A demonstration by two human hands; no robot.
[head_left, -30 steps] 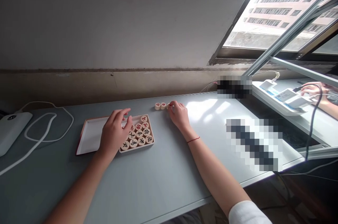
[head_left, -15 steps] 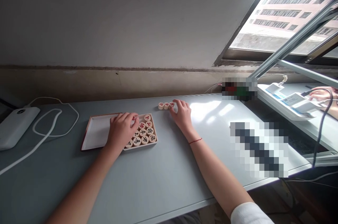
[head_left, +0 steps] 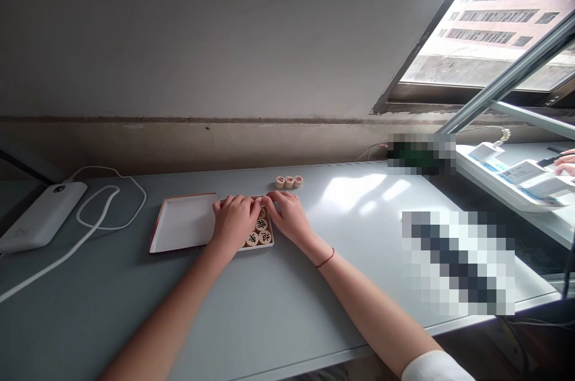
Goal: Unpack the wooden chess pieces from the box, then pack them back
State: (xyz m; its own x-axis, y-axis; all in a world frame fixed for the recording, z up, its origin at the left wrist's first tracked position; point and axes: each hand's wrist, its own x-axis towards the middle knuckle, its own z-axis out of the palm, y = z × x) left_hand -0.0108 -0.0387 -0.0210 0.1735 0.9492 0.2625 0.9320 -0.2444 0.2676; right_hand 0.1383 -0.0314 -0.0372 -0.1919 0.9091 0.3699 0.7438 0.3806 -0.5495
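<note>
My left hand (head_left: 237, 219) is over an open white box (head_left: 272, 242), fingers bent and closed at its far right part. A round wooden Chinese chess piece (head_left: 263, 201) with red marking shows between my left fingertips and my right hand (head_left: 290, 216). The right thumb and fingertips close in on that same piece from the right; their exact hold is partly hidden. Several chess pieces with black characters, such as one piece (head_left: 253, 238), lie face up in the box. Beyond the hands stands a row of three red-marked chess pieces (head_left: 289, 181) on the table, untouched.
The box lid (head_left: 186, 222) lies upturned left of the box. A white power bank (head_left: 45, 213) with a looped white cable (head_left: 105, 213) is farther left. At right are pixelated areas, a power strip (head_left: 512, 180) and part of another person's hand (head_left: 566, 160).
My right hand has left the row of three pieces and come back to the box, meeting my left hand. The left hand has shifted right over the box. The view has turned slightly left.
</note>
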